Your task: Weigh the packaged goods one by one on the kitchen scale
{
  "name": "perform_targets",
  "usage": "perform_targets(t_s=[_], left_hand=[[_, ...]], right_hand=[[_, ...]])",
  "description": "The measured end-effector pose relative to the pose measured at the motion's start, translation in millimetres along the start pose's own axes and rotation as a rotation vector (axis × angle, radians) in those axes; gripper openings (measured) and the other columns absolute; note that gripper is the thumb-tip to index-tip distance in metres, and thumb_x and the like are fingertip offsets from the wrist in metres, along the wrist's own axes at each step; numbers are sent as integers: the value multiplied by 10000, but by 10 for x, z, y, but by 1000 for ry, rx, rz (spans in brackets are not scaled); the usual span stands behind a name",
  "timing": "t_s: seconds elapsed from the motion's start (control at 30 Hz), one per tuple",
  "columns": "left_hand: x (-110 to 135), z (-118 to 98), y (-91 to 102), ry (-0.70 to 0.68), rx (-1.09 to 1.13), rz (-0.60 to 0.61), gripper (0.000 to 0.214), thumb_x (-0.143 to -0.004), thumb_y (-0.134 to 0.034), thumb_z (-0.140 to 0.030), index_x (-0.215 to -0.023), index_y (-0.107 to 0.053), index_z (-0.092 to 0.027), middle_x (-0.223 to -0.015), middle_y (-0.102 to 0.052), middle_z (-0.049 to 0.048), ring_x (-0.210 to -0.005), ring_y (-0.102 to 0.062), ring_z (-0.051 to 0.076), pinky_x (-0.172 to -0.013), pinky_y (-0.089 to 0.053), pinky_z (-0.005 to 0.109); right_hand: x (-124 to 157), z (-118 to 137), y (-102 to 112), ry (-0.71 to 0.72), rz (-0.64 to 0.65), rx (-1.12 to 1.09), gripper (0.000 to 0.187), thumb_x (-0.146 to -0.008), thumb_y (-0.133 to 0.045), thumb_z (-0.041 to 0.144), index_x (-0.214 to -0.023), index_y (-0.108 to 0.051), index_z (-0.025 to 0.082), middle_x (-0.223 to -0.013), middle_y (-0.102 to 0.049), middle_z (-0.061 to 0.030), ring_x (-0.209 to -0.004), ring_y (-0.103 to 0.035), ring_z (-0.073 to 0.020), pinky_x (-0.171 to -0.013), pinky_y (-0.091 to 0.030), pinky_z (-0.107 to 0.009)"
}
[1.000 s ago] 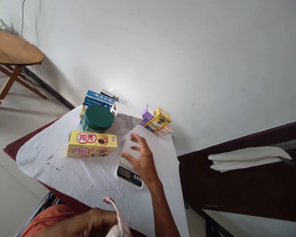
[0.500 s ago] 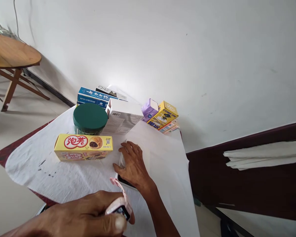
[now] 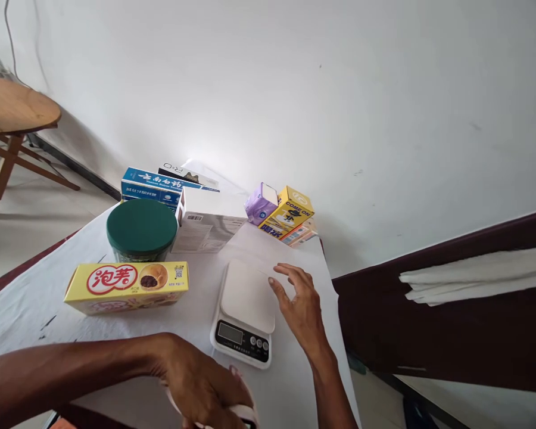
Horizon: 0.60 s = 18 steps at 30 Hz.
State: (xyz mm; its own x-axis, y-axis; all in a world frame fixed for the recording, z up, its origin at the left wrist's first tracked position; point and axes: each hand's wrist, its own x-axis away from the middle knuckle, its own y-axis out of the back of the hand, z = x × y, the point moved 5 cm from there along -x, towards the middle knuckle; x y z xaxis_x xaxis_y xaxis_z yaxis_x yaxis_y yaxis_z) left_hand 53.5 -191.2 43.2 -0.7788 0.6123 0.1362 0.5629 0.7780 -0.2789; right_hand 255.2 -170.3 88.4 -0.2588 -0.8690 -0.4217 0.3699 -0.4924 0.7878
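Note:
A white kitchen scale [image 3: 246,311] lies on a table under a white cloth [image 3: 161,333]. My right hand [image 3: 300,305] rests beside the scale's right edge with its fingers spread and nothing in it. At the bottom of the view my left hand [image 3: 201,387] is closed around a small pink and white object [image 3: 241,411], mostly hidden under the fingers. A yellow snack box [image 3: 127,286] lies left of the scale.
Behind the yellow box stands a green-lidded jar [image 3: 142,229], then a white box [image 3: 208,220] and a blue box [image 3: 158,183]. A purple carton [image 3: 261,202] and a yellow carton [image 3: 288,213] sit at the far corner. A wooden table [image 3: 13,113] stands far left; a dark bench [image 3: 451,322] right.
My right hand has lifted off the scale and shifted to its right side, uncovering the platform. My left hand, with the pink object, has moved right in front of the scale. The camera moved closer.

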Motion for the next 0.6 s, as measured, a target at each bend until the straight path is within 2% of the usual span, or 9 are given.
perform_targets(t_s=[0.03,0.13,0.23,0.3,0.37,0.47,0.6], left_hand=[[36,42,23,76,36,1,444,-826,-705,-540,-642,-443,-233,-513,-424,-49,-397,-453,151,-406,-453,281],[199,68,93,258,-36,-156,313,-861,-672,-428,-729,-469,-229,-546,-480,-48,-409,-511,159,-428,-450,258],[364,-4,92,467,-415,-312,161,-872,-620,-340,-807,-574,-201,-634,-609,31,-512,-618,228,-446,-438,273],[454,-74,59,590,-645,-409,215,-882,-587,-330,-965,-673,-152,-802,-720,149,-657,-702,322,-477,-468,324],[533,-149,16,635,-716,-513,338,-909,-541,-325,-1138,-694,-130,-1003,-745,233,-836,-737,395,-545,-510,380],[657,-248,2,641,-714,-638,381,-909,-538,-313,-1216,-683,-140,-1108,-733,241,-965,-731,401,-638,-529,400],[749,-230,70,655,-701,-628,412,-954,-475,-306,-1308,-636,-172,-1109,-736,213,-935,-736,365,-577,-469,325]], right_hand=[[-23,-84,42,-39,-3,-14,288,-967,-591,449,-1113,-686,219,-1176,-682,-120,-1157,-586,-296,-968,-523,-532],[-133,-280,102,-140,-42,-79,369,-922,-626,513,-1138,-665,216,-1221,-661,-123,-1169,-587,-293,-937,-544,-508],[-327,-536,148,-283,-191,-144,557,-825,-693,588,-1226,-596,215,-1325,-604,-141,-1234,-567,-303,-974,-529,-508],[-495,-757,160,-375,-283,-168,715,-755,-725,635,-1293,-525,209,-1393,-545,-170,-1278,-543,-319,-975,-527,-504],[-692,-970,141,-427,-325,-174,845,-693,-751,666,-1338,-464,201,-1420,-509,-195,-1298,-529,-330,-960,-531,-488],[-999,-1206,81,-451,-343,-184,946,-632,-767,693,-1357,-426,190,-1410,-517,-201,-1277,-546,-319,-971,-521,-454],[-1351,-1321,51,-438,-386,-134,1040,-601,-759,707,-1385,-388,132,-1442,-473,-249,-1278,-526,-334,-1040,-464,-471]])
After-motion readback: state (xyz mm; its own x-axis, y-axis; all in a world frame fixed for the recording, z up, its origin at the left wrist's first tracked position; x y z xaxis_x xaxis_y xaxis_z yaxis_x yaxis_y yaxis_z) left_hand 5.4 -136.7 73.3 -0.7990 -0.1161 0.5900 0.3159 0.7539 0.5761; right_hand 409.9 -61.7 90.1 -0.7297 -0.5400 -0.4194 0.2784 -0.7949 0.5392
